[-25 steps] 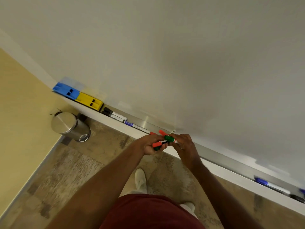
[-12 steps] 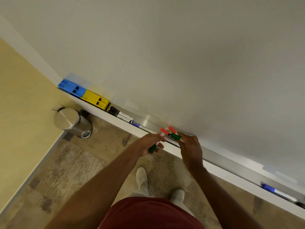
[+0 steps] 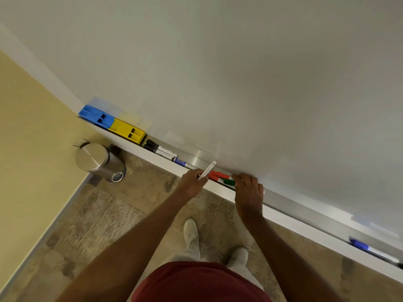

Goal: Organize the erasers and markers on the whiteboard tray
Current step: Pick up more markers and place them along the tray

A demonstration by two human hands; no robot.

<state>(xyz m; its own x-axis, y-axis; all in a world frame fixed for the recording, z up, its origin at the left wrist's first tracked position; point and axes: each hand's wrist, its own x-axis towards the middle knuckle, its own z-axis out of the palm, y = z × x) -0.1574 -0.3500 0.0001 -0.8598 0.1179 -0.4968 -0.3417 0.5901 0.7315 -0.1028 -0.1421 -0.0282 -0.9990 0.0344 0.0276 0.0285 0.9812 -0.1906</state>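
Now the red markers (image 3: 219,176) lie in the tray (image 3: 283,216) between both hands (image 3: 192,182).

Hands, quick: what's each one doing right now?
Left hand: holding a white-barrelled marker, tilted up off the tray.
Right hand: fingers on the red and green markers in the tray; grip unclear.

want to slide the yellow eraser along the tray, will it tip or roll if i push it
Probably neither. The yellow eraser is a low, flat-sided block lying lengthwise in the tray, so it should slide rather than roll. It looks like rigid plastic, likely light. It touches the blue eraser, so a push that way would likely move both.
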